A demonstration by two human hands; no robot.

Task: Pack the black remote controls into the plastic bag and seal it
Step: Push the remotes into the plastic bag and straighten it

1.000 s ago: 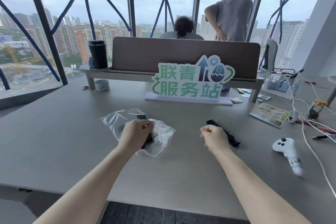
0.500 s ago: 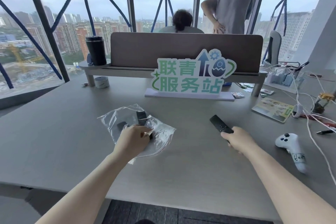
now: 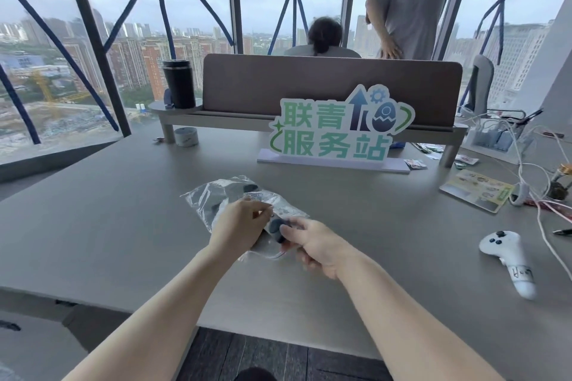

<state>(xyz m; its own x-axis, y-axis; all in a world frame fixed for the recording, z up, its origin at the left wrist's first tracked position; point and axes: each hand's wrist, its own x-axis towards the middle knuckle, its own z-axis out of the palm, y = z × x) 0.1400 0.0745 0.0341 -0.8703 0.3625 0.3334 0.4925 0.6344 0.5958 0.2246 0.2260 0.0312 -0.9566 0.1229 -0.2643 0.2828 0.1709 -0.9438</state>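
A clear plastic bag (image 3: 213, 198) lies on the grey table (image 3: 123, 241), with a dark remote showing through its far end (image 3: 247, 188). My left hand (image 3: 240, 227) pinches the bag's near edge. My right hand (image 3: 312, 243) is closed around a black remote (image 3: 276, 227) whose rounded end sits at the bag's opening, between the two hands. Most of that remote is hidden by my fingers.
A white game controller (image 3: 507, 260) lies at the right, near cables (image 3: 538, 195) and a printed card (image 3: 476, 193). A green sign (image 3: 337, 133) stands behind the bag, before a desk divider (image 3: 331, 83). A black tumbler (image 3: 179, 83) and tape roll (image 3: 186, 137) sit at the back left. Two people are beyond the divider.
My right hand picked the black remote up off the table on the right and carried it left to the bag's opening. My left hand stayed on the bag.
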